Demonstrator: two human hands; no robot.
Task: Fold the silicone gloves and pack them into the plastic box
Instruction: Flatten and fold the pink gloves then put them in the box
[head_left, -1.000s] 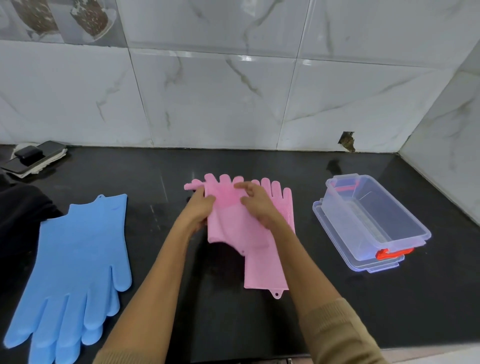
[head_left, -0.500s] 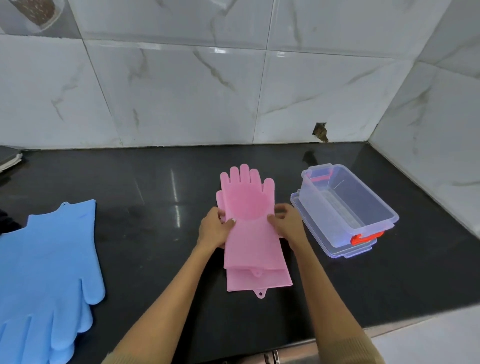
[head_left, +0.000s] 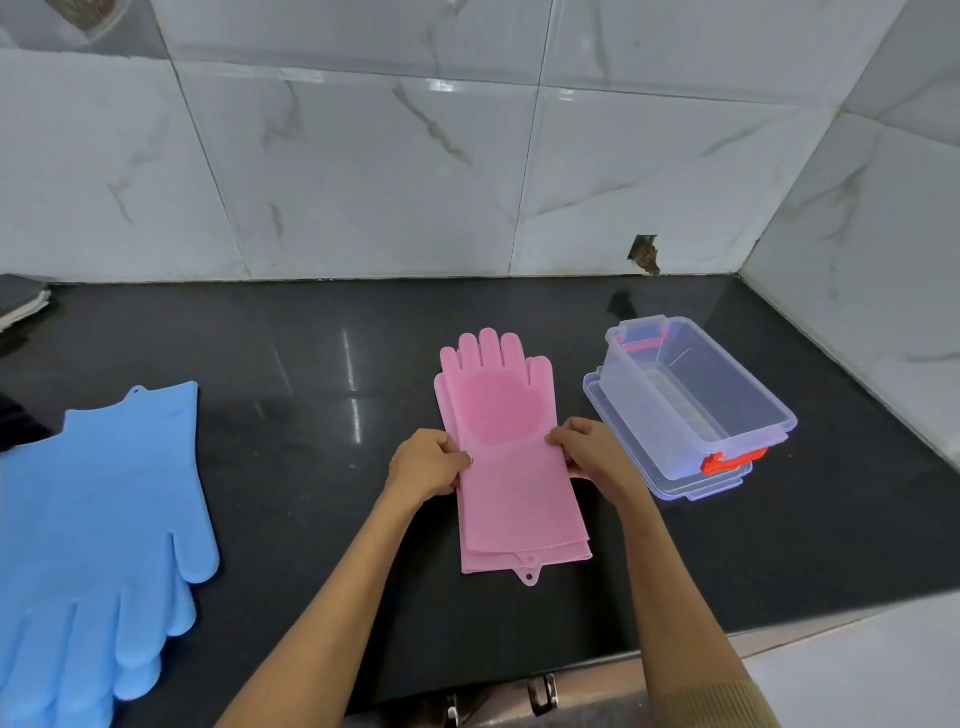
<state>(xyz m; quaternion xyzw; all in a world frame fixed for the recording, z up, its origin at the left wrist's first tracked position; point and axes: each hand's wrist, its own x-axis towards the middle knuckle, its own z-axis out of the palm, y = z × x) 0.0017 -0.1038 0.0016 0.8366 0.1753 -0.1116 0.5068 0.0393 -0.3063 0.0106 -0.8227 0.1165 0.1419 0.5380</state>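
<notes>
Two pink silicone gloves lie stacked flat on the black counter, fingers pointing to the wall, cuffs toward me. My left hand pinches their left edge at mid-length. My right hand pinches the right edge opposite. A clear plastic box with red clips stands open just right of the gloves, resting on its clear lid. Nothing is inside it. A pair of blue silicone gloves lies stacked at the far left, fingers toward me.
Marble-tiled walls close the counter at the back and right. A dark flat object sits at the far left by the wall. The counter's front edge runs below my arms.
The top pink glove went from being held askew over the other to lying squared on it. Both hands moved from the gloves' fingers to the side edges at mid-length.
</notes>
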